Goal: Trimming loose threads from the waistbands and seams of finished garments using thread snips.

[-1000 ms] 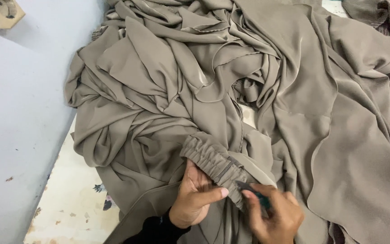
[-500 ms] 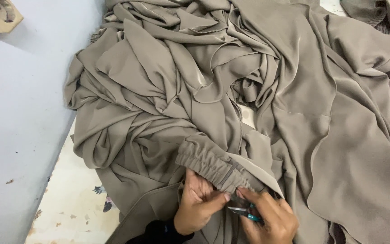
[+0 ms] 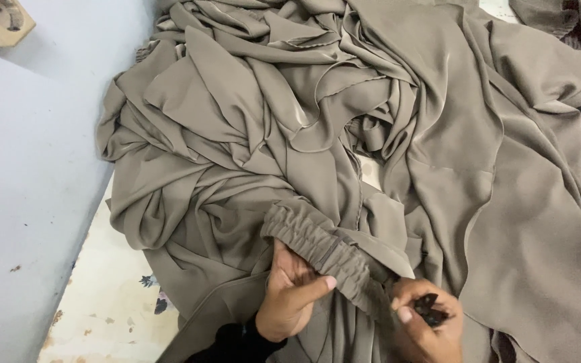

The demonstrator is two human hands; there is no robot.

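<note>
Two hands at near edge of bench, left hand [image 3: 292, 296] pinching gathered elastic cuff [image 3: 324, 254] of taupe garment [image 3: 344, 148], right hand [image 3: 425, 326] closed around small dark snips [image 3: 430, 310] just beside cuff, pale wall [image 3: 28, 168] along left edge.

A pale, speckled floor [image 3: 105, 296] carries a big crumpled heap of taupe fabric [image 3: 384, 148].

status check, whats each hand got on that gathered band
Left hand pinching the gathered elastic band of the taupe garment. Right hand closed on a small dark tool at the band's end. Loose fabric heaped all around.
</note>
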